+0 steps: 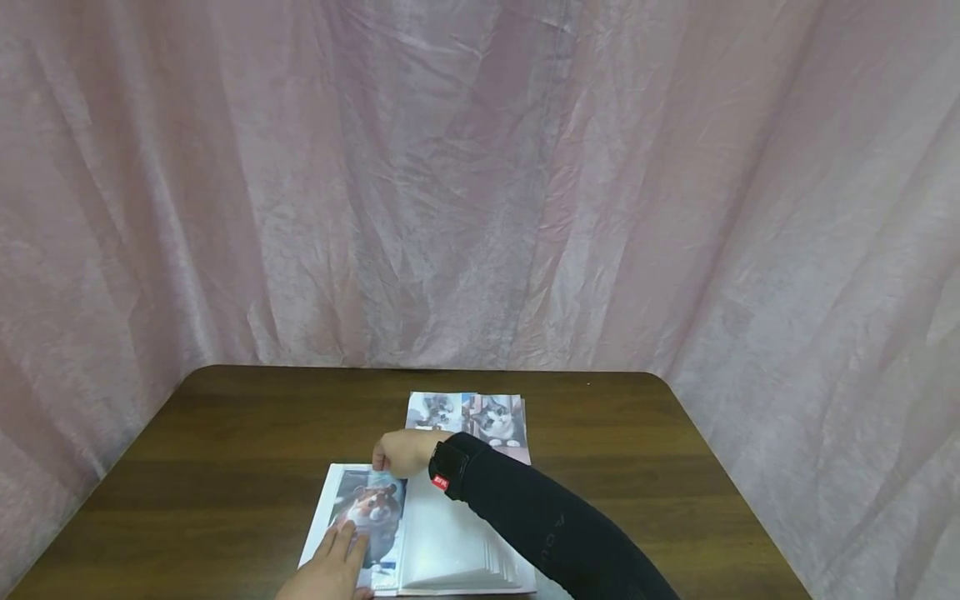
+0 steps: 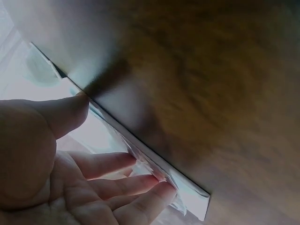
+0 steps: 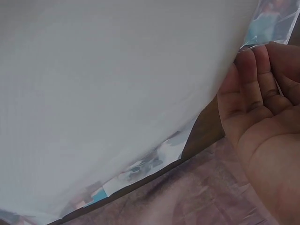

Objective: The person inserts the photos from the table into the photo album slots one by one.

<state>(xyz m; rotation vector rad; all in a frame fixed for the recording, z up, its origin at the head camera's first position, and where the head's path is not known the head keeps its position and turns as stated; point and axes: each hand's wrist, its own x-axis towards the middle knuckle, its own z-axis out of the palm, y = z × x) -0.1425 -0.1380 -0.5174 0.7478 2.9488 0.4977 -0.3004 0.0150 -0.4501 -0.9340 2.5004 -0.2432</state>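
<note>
An open photo album [image 1: 442,533] lies near the front of the table. Its left page carries a hamster picture [image 1: 382,512] in a clear plastic pocket [image 3: 269,28]. My left hand [image 1: 330,571] rests on the lower left of that picture, fingers extended; its thumb lies by the album's edge in the left wrist view. At the top of the page, my right hand [image 1: 408,452] bends over and pinches the pocket's upper edge between thumb and curled fingers. The picture's top edge is partly hidden by this hand. White blank pages fan out on the album's right side, under the right forearm.
Behind the album lie two groups of cat pictures, one at the left [image 1: 435,408] and one at the right [image 1: 497,418], partly covered by the right arm. The brown wooden table [image 1: 637,467] ends at a pink curtain [image 1: 450,208].
</note>
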